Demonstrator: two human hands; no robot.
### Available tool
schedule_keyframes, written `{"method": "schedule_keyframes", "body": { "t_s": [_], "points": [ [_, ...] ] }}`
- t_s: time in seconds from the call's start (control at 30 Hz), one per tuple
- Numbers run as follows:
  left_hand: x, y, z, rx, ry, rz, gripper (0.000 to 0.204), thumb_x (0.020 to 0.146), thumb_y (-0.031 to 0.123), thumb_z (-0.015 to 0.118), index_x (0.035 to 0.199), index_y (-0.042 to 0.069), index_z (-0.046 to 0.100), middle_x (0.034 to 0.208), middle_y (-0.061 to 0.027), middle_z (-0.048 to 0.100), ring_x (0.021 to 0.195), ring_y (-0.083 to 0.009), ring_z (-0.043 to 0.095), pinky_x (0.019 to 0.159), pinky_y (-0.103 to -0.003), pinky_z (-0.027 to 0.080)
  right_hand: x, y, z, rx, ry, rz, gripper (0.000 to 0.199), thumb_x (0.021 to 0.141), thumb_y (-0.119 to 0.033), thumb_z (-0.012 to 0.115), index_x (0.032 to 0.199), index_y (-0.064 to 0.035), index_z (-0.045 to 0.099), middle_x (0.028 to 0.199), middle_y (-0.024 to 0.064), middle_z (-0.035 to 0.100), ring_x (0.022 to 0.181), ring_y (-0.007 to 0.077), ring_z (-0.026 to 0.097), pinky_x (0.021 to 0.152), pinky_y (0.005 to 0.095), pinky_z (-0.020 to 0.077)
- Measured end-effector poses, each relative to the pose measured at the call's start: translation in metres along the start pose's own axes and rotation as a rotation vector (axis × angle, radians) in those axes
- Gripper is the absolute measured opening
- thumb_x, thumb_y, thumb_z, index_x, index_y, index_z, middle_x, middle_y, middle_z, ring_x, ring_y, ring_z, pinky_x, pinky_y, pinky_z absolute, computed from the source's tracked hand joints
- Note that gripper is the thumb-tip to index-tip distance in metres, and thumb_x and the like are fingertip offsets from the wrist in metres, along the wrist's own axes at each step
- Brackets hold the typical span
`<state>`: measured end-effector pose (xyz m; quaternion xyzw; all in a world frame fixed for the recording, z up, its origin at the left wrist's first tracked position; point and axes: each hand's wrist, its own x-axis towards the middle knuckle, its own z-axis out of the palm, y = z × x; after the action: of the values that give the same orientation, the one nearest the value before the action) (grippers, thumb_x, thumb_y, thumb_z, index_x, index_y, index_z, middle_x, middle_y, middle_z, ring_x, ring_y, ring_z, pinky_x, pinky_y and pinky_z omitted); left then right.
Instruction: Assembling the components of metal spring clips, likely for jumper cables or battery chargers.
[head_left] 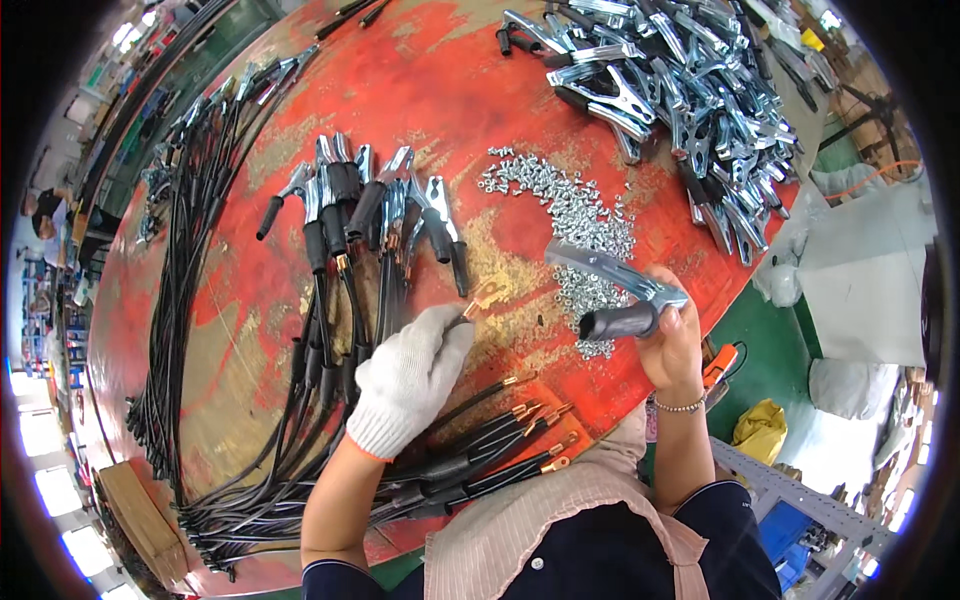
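Observation:
My left hand (413,378), in a white knitted glove, is closed on a cable end whose copper lug (489,292) sticks out past the fingertips. Most of that cable is hidden by the glove. My bare right hand (672,348) grips a silvery spring clamp (606,266) with a black handle sleeve. This clamp is held above a scatter of small metal nuts and screws (590,225) and is apart from the lug. Beyond my left hand lies a group of clamps (335,195) fitted to black cables. Loose cables with copper lugs (528,420) rest close to my body.
A large heap of metal clamps (690,100) covers the table's far right. Along the left runs a long bundle of black cables (180,310). A wooden block (142,512) sits at the near left edge. An orange-handled tool (718,366) and yellow bag (760,430) are beyond the right edge.

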<state>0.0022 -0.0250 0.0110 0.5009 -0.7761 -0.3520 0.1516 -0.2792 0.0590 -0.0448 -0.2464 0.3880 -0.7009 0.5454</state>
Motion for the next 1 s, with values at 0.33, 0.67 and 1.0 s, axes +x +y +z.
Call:
{"method": "schedule_keyframes", "body": {
  "t_s": [0.33, 0.67, 1.0],
  "points": [
    [-0.009, -0.005, 0.028, -0.365, -0.169, -0.013, 0.027, 0.092, 0.024, 0.062, 0.107, 0.002, 0.066, 0.078, -0.0076, 0.065, 0.064, -0.0120, 0.061, 0.061, -0.026, 0.048, -0.003, 0.012, 0.029, -0.261, -0.094, -0.067, 0.041, 0.100, -0.031, 0.053, 0.124, 0.0004, 0.045, 0.117, 0.0190, 0.061, 0.111, 0.0280, 0.060, 0.096, 0.0428, 0.0478],
    [-0.009, 0.011, 0.018, -0.335, -0.221, -0.188, 0.022, 0.088, 0.024, 0.069, 0.092, 0.002, 0.070, 0.070, -0.0047, 0.065, 0.065, -0.0067, 0.057, 0.061, -0.027, 0.048, -0.014, -0.008, 0.060, -0.459, -0.237, -0.080, 0.056, 0.095, -0.046, 0.056, 0.120, 0.0034, 0.043, 0.110, 0.0223, 0.062, 0.106, 0.0358, 0.064, 0.091, 0.0467, 0.0521],
    [-0.008, 0.008, 0.018, -0.338, -0.256, -0.240, 0.036, 0.088, 0.041, 0.065, 0.099, 0.007, 0.071, 0.077, -0.0111, 0.069, 0.071, -0.0180, 0.067, 0.069, -0.031, 0.051, -0.016, -0.007, 0.065, -0.381, -0.249, -0.074, 0.052, 0.094, -0.037, 0.063, 0.121, 0.0024, 0.043, 0.115, 0.0196, 0.062, 0.108, 0.0230, 0.061, 0.091, 0.0364, 0.0497]
  ]
}}
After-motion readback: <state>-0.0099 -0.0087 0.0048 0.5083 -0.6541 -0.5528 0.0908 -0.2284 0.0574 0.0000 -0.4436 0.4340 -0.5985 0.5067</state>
